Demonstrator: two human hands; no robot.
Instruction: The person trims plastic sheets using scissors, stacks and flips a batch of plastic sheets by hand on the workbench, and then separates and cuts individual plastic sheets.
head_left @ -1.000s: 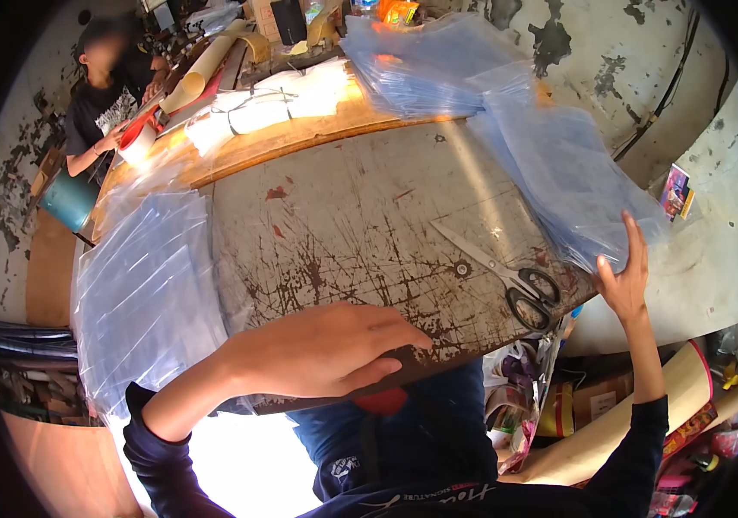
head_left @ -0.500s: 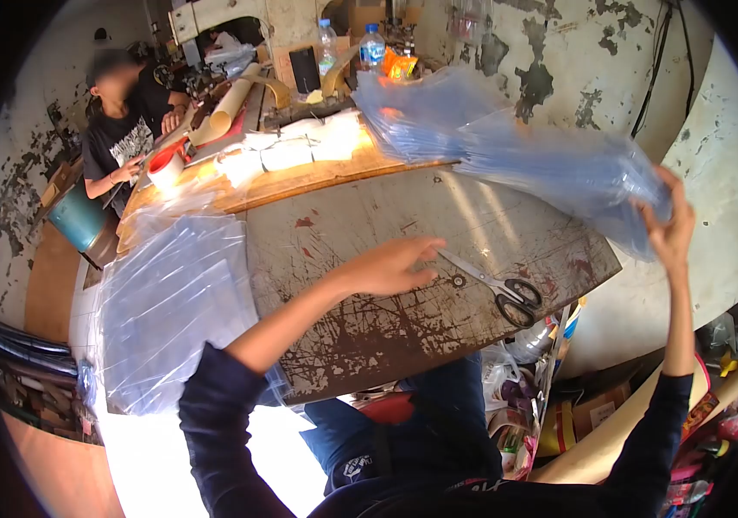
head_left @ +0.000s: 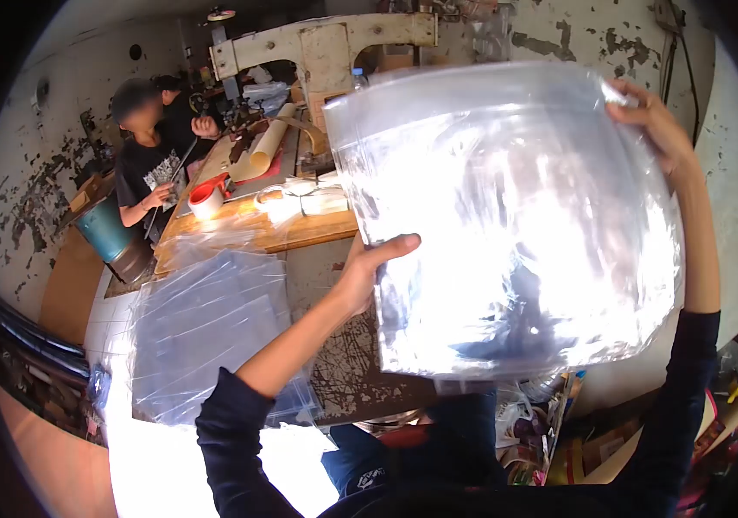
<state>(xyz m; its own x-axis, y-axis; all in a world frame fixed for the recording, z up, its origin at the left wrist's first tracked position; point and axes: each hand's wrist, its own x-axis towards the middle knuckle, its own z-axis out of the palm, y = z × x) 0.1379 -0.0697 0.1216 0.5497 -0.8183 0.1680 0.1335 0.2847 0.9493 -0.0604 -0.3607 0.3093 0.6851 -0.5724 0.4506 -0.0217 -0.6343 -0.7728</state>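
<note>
A thick stack of clear plastic sheets [head_left: 516, 233] is held up in front of me, bright with glare. My left hand [head_left: 373, 272] is closed on its left edge, thumb on the near face. At the upper right corner, my right hand [head_left: 658, 125] pinches the same stack. Below and to the left, another pile of clear plastic sheets [head_left: 213, 332] lies fanned out on the worn table [head_left: 351, 358]. The scissors are not visible now; the raised stack covers that part of the table.
A red and white tape roll [head_left: 206, 198] and a tied white bundle [head_left: 304, 200] sit on the wooden board [head_left: 326, 226]. A rolled beige sheet [head_left: 272, 138] lies farther back. Another person [head_left: 148, 164] stands at the far left beside a blue drum [head_left: 108, 231].
The stack has come from the table's far right side up in front of me. My left hand, free above the table before, now grips its left edge.
</note>
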